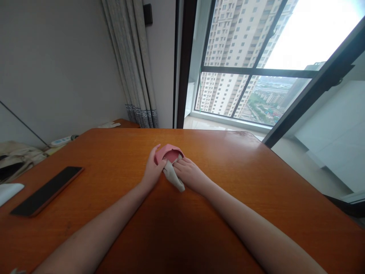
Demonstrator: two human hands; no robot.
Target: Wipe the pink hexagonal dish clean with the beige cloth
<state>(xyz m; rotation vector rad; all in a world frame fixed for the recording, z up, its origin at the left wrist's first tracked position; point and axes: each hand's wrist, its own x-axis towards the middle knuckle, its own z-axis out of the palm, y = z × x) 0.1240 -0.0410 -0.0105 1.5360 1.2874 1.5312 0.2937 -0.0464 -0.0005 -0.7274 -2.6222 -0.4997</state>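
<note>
A small pink bowl-like container [168, 149] is tilted on its side over the middle of the table, its opening turned toward me. My left hand [152, 165] grips its left side, thumb near the rim and fingers behind. A light grey cloth [173, 176] hangs out of the opening, with its loose end drooping toward me. My right hand [189, 173] presses the cloth at the right of the rim, its fingertips partly hidden by the cloth and container. How far the cloth reaches inside does not show.
The brown wooden table [228, 171] carries a long black flat object with a reddish edge [47, 191] at the left. A white object [10, 192] lies at the far left edge. Beyond are a power strip [62, 140], a grey curtain [134, 61] and a large window [253, 71].
</note>
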